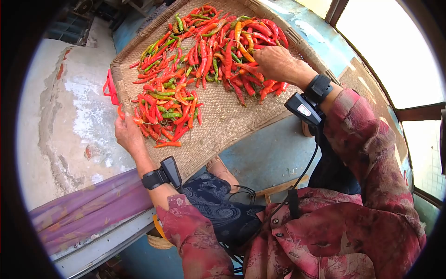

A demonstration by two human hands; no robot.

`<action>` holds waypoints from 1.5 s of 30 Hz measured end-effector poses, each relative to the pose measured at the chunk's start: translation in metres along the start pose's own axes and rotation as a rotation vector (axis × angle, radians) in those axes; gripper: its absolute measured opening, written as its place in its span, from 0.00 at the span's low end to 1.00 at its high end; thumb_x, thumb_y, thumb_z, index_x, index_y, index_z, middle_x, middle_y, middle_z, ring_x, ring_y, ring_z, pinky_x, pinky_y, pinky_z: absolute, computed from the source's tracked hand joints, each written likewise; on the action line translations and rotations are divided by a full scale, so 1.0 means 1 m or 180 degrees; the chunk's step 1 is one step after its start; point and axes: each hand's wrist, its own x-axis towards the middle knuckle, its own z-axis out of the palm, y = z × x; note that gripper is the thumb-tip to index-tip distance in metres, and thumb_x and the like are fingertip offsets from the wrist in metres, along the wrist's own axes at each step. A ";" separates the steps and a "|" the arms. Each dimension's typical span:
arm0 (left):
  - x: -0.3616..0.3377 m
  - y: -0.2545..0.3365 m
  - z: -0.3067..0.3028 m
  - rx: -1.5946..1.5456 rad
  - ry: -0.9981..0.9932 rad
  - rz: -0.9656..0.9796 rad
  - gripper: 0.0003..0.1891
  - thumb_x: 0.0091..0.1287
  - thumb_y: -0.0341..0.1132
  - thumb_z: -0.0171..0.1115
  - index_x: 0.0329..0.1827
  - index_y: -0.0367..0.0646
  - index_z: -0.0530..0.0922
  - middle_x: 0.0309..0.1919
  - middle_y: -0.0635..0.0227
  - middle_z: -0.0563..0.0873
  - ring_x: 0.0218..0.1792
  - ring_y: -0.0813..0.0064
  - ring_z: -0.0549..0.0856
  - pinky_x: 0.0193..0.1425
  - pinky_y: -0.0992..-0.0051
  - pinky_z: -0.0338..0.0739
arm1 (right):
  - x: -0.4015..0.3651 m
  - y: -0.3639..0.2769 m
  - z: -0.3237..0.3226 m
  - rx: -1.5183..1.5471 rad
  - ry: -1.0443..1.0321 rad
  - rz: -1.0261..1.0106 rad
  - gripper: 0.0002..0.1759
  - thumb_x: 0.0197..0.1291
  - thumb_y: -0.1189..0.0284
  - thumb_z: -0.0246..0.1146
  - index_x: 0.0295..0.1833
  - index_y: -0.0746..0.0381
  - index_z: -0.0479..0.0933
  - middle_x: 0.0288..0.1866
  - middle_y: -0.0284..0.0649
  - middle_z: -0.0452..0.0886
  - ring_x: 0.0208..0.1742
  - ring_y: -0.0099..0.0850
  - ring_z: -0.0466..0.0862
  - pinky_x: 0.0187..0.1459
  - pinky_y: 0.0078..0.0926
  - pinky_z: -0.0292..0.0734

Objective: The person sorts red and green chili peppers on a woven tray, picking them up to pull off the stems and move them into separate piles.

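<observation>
A woven tray (223, 125) with a raised rim carries many chillies (204, 51), mostly red, with some green and orange ones. A smaller pile of chillies (167, 111) lies at its left side. My left hand (128, 132) is at the tray's left edge beside that pile, its fingers closed round a red chilli (121, 112). At the right of the larger pile, my right hand (278, 64) has its fingers bent down on the chillies; its fingertips are hidden, so what they hold cannot be made out.
A purple cloth (97, 204) covers a ledge at lower left. Beyond the tray's left rim hangs a pink-red strap (110, 88). A worn wall (74, 107) stands at left, and a window frame (418, 113) at right. A cable (306, 169) runs down from the right wrist.
</observation>
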 end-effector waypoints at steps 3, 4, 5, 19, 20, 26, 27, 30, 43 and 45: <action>0.000 -0.008 -0.002 0.1387 0.0145 0.0523 0.18 0.64 0.40 0.57 0.50 0.34 0.75 0.26 0.62 0.81 0.29 0.65 0.82 0.37 0.69 0.75 | 0.005 -0.006 0.002 -0.0063 -0.0308 -0.0023 0.07 0.50 0.73 0.59 0.31 0.66 0.77 0.29 0.48 0.80 0.34 0.45 0.82 0.33 0.41 0.76; 0.000 -0.008 -0.001 0.1607 0.0245 0.0773 0.19 0.63 0.40 0.57 0.51 0.35 0.74 0.31 0.59 0.81 0.34 0.62 0.82 0.41 0.68 0.74 | 0.007 -0.007 0.004 -0.0154 -0.0433 -0.0043 0.06 0.49 0.74 0.59 0.31 0.65 0.77 0.30 0.48 0.80 0.35 0.44 0.82 0.33 0.40 0.76; -0.003 -0.002 0.001 0.1828 0.0344 0.1021 0.20 0.62 0.40 0.58 0.52 0.36 0.74 0.36 0.56 0.82 0.38 0.59 0.82 0.45 0.66 0.74 | 0.007 -0.009 0.004 -0.0245 -0.0562 -0.0064 0.06 0.49 0.74 0.59 0.31 0.65 0.78 0.30 0.48 0.81 0.35 0.44 0.83 0.32 0.40 0.77; -0.064 0.066 0.052 0.0876 -0.1132 0.1515 0.09 0.64 0.33 0.58 0.42 0.37 0.78 0.35 0.59 0.82 0.33 0.67 0.83 0.37 0.71 0.76 | 0.012 -0.019 -0.004 -0.0011 -0.0160 -0.0056 0.11 0.43 0.69 0.58 0.26 0.68 0.76 0.22 0.51 0.78 0.28 0.47 0.81 0.29 0.42 0.74; -0.068 0.066 0.056 0.0876 -0.1135 0.1517 0.09 0.64 0.33 0.58 0.42 0.37 0.78 0.35 0.59 0.82 0.33 0.67 0.83 0.37 0.71 0.76 | 0.014 -0.017 -0.004 0.0199 0.0249 -0.0052 0.12 0.43 0.69 0.57 0.24 0.68 0.75 0.21 0.52 0.77 0.27 0.47 0.80 0.28 0.43 0.73; -0.090 0.072 0.082 -0.0012 -0.1994 0.0695 0.13 0.65 0.37 0.57 0.45 0.36 0.78 0.33 0.63 0.84 0.29 0.77 0.81 0.35 0.75 0.76 | 0.026 -0.025 -0.015 0.1884 0.0075 0.0167 0.12 0.46 0.68 0.56 0.22 0.67 0.71 0.15 0.40 0.68 0.18 0.26 0.66 0.24 0.30 0.66; -0.093 0.074 0.088 -0.0458 -0.2156 0.0336 0.16 0.67 0.40 0.57 0.48 0.35 0.78 0.32 0.66 0.83 0.27 0.82 0.78 0.34 0.78 0.74 | 0.024 -0.030 -0.017 0.2461 -0.0057 0.0048 0.12 0.47 0.68 0.57 0.23 0.67 0.72 0.15 0.38 0.67 0.19 0.24 0.67 0.24 0.29 0.65; -0.100 0.081 0.095 -0.0993 -0.2359 -0.0158 0.16 0.67 0.41 0.56 0.45 0.34 0.77 0.29 0.69 0.81 0.25 0.85 0.75 0.31 0.82 0.72 | 0.022 -0.050 -0.018 0.2884 -0.0400 -0.0367 0.11 0.50 0.69 0.57 0.26 0.66 0.74 0.16 0.35 0.70 0.21 0.21 0.69 0.25 0.26 0.67; -0.023 0.040 0.024 0.0974 -0.0021 0.0756 0.15 0.64 0.40 0.57 0.42 0.34 0.78 0.27 0.60 0.85 0.27 0.70 0.83 0.35 0.70 0.75 | 0.023 -0.041 0.010 0.0572 -0.0090 0.0012 0.12 0.50 0.68 0.58 0.33 0.67 0.76 0.29 0.49 0.81 0.34 0.46 0.82 0.33 0.41 0.77; -0.014 0.027 0.015 0.1073 -0.0045 0.0732 0.16 0.65 0.39 0.57 0.45 0.33 0.77 0.28 0.60 0.84 0.29 0.69 0.83 0.37 0.69 0.75 | 0.021 -0.043 0.012 0.0128 -0.0338 -0.0145 0.10 0.48 0.72 0.59 0.35 0.66 0.78 0.31 0.48 0.82 0.35 0.43 0.84 0.31 0.38 0.79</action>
